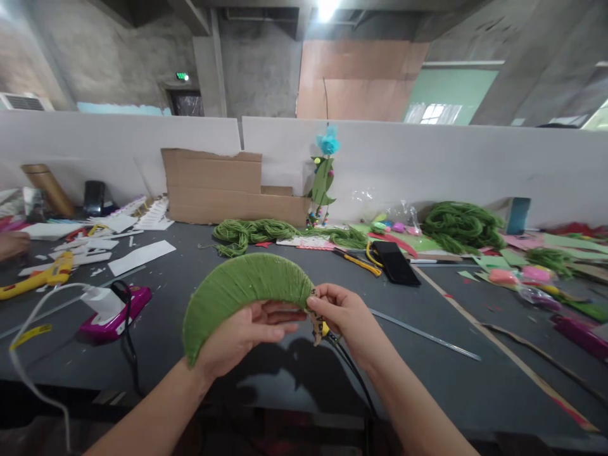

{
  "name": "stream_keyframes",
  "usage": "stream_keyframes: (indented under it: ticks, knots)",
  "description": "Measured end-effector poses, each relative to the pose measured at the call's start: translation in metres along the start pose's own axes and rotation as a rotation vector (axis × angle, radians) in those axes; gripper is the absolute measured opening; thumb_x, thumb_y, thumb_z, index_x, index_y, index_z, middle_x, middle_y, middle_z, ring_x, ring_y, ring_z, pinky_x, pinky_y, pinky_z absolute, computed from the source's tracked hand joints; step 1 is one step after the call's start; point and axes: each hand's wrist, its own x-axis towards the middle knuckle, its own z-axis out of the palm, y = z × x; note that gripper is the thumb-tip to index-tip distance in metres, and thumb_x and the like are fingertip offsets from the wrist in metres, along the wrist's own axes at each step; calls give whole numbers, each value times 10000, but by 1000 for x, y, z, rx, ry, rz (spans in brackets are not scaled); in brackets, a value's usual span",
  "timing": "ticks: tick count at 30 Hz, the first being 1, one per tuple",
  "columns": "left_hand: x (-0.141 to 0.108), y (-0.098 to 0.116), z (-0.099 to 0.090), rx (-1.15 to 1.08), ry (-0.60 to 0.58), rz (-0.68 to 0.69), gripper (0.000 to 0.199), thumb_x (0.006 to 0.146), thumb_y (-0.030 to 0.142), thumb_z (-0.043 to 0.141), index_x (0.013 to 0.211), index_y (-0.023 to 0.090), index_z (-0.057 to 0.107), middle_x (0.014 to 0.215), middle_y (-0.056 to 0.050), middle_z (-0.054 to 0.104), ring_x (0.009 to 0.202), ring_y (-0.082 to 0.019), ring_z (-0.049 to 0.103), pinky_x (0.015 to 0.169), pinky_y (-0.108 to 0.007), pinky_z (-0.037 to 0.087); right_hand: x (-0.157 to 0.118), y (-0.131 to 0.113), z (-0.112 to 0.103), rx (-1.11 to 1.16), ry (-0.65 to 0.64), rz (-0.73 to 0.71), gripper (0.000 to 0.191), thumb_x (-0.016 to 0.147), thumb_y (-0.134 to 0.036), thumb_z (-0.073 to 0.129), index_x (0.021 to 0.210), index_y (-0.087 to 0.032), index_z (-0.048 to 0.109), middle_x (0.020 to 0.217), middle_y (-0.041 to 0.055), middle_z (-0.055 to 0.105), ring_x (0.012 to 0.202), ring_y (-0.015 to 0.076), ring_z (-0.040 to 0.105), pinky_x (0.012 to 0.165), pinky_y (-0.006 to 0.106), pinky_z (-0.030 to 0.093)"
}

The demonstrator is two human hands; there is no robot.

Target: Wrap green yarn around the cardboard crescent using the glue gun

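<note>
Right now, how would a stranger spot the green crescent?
Start at the dark table and come to its near side. Above it the crescent arches over the left hand, its right end pinched by the right hand. Unlike the loose green yarn behind, it is one closely wrapped shape with a bare printed tip.

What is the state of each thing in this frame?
Green crescent: mostly wrapped, unwrapped at right end
Left grip: open, cupped under the arch
Right grip: closed, pinching the right end
Black phone: flat, screen dark
White adapter: apparently plugged into magenta power strip
Green wall sign: lit
Ceiling light: on
Cardboard: upright
</note>
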Motion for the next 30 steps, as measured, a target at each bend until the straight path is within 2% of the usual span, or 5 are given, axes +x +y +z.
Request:
stream_keyframes:
  ticks: [4, 10, 21, 27, 30]
  knots:
    - [4, -4, 0, 129, 235, 32, 262, 781, 345, 555, 924, 169, 685, 929, -55, 708, 938, -235, 613, 895, -376, 436, 1, 6, 10, -50, -8, -28, 229, 686, -355, 616, 691, -164, 491, 550, -72, 402, 456, 54, 288, 443, 197, 200]
    - [6, -5, -5, 226, 431, 28, 264, 755, 394, 569, 792, 173, 709, 717, -43, 715, 766, -250, 658, 803, -372, 480, -1, 8, 24, -204, 177, -185, 259, 685, -359, 595, 829, -198, 453, 507, -109, 301, 451, 80, 278, 443, 200, 247]
    - [13, -6, -21, 358, 575, 100, 261, 728, 436, 584, 731, 202, 701, 763, -57, 717, 865, -274, 638, 897, -369, 406, -17, 18, 46, -965, 82, -445, 174, 841, -209, 415, 822, -179, 585, 694, 36, 630, 590, 153, 559, 550, 239, 369]
    - [20, -2, -23, 100, 528, 161, 215, 724, 373, 608, 715, 167, 670, 729, -53, 708, 784, -247, 647, 823, -379, 467, -15, 16, 53, -1212, 23, -645, 258, 885, -247, 390, 829, -181, 633, 741, 58, 626, 698, 167, 573, 638, 249, 385]
    - [17, 8, -38, 24, 550, 218, 183, 710, 337, 635, 729, 156, 656, 730, -49, 705, 771, -229, 647, 808, -369, 479, -6, 5, 40, -1324, 123, -476, 321, 892, -352, 378, 782, -183, 629, 815, 77, 635, 831, 186, 569, 730, 266, 381]
